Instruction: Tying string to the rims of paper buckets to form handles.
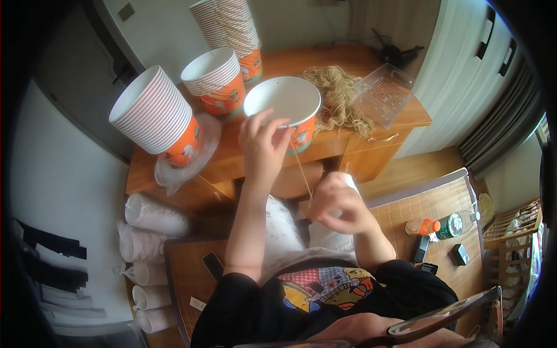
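Note:
A large orange paper bucket (303, 134) with a white inside stands upright at the table's front edge. My left hand (262, 142) is at its near rim, thumb and forefinger pinched where a thin tan string (301, 169) begins. The string runs taut down and to the right from there to my right hand (336, 203), which is closed on it over my lap. Whether the string passes through the bucket's wall is hidden by my left fingers. Behind the bucket, to the right, lies a loose heap of the same tan string (336, 98).
Stacks of nested paper buckets stand left (154, 116), centre-left (214, 81) and at the back (232, 35), the latter two strung. A clear plastic tray (386, 93) lies beside the string heap. Wrapped bucket stacks (154, 214) line the floor at left. Bottles (449, 226) stand at right.

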Demonstrator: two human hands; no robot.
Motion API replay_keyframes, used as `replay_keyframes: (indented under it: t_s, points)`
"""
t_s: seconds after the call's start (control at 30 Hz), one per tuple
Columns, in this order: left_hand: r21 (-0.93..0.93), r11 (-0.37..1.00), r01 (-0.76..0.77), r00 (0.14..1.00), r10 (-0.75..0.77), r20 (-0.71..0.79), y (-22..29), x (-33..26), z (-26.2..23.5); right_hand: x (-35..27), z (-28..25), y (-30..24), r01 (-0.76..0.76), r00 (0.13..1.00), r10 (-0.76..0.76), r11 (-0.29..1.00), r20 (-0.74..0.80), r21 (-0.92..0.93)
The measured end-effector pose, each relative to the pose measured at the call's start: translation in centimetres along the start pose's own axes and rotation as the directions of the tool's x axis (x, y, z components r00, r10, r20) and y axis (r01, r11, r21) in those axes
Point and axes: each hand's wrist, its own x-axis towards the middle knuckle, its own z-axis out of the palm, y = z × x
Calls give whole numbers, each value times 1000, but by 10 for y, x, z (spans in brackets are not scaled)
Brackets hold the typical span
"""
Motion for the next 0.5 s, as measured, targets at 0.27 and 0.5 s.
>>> replay_keyframes:
  t_s: [0.27, 0.5]
  points:
    - [-266, 964, -14, 986, 58, 158, 7, -22, -58, 10, -26, -39, 313, 931, -233, 904, -280, 291]
    - [-631, 776, -8, 893, 290, 345, 8, -55, -118, 14, -40, 0, 126, 839, 49, 951, -542, 282]
